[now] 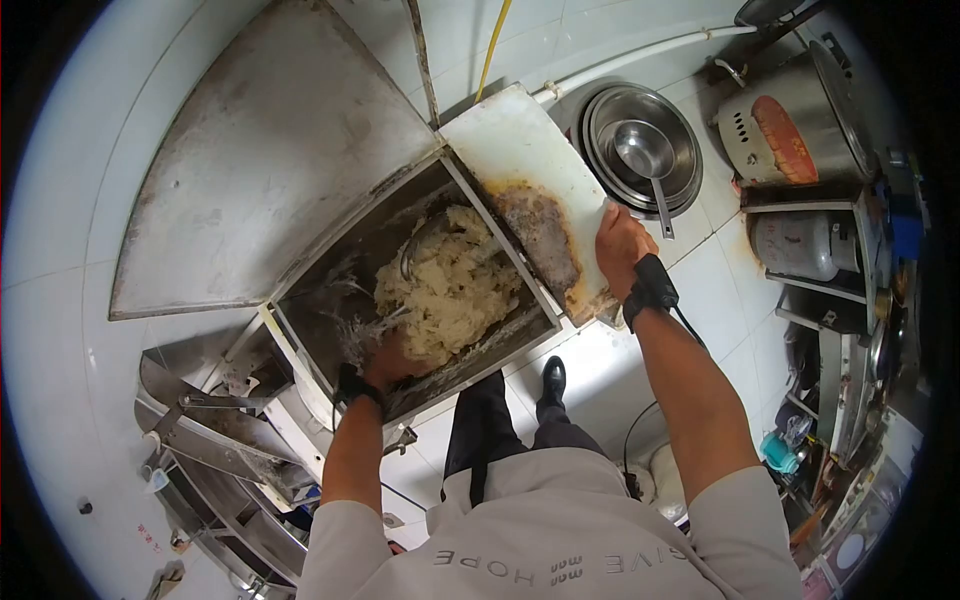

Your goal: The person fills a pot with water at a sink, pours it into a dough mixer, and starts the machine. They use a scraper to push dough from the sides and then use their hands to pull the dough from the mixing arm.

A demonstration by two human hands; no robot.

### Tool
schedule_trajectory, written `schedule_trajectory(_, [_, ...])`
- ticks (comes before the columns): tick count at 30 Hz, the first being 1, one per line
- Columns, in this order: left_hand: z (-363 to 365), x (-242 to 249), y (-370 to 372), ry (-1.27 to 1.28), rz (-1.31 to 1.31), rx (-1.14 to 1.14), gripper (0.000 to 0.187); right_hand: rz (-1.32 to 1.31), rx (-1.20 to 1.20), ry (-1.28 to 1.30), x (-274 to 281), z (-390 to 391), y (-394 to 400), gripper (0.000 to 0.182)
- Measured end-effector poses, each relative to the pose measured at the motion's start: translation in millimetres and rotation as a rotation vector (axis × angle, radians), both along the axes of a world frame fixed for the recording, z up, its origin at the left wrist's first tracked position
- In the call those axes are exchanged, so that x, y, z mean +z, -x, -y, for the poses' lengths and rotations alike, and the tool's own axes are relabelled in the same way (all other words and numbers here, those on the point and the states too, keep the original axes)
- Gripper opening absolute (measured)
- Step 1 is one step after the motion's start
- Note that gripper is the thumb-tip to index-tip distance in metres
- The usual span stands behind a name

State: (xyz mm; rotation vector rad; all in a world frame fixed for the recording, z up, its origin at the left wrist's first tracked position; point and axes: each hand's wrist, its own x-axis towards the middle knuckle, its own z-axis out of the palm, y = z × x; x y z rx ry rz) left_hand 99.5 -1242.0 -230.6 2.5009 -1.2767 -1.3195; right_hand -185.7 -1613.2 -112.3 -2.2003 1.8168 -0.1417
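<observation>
A dough mixer with a metal trough [330, 270] stands in front of me, its large metal lid [260, 150] tipped up and back. Crumbly, pale dough [450, 285] lies in the trough around a curved metal mixing bar [408, 255]. My left hand [392, 362] reaches inside at the near left, against the dough; its fingers are blurred and partly hidden. My right hand [622, 245] is closed over the outer edge of the mixer's white side housing [525, 130], which has rust and dried residue on it.
Stacked metal bowls [643, 140] with a ladle [650, 165] inside sit beyond the mixer. At the right, a rack [810, 240] holds a large metal pot [790, 125] and a cylinder [800, 245]. More metal equipment [220, 420] stands at the left.
</observation>
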Motion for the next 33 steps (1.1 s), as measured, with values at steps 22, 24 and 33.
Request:
schedule_trajectory(22, [161.3,64.7,58.8,0.113,0.216,-0.301,0.112,-0.009,-0.021,-0.084,0.6,3.3,1.0,0.050])
schedule_trajectory(24, [155.2,56.4,87.0,0.051,0.206,-0.320,0.112,-0.002,-0.017,-0.105,1.7,3.6,-0.2,0.049])
schedule_trajectory(33, [103.2,42.1,37.3,0.022,0.275,-0.330,0.099,0.004,-0.017,-0.081,3.3,2.2,-0.5,0.046])
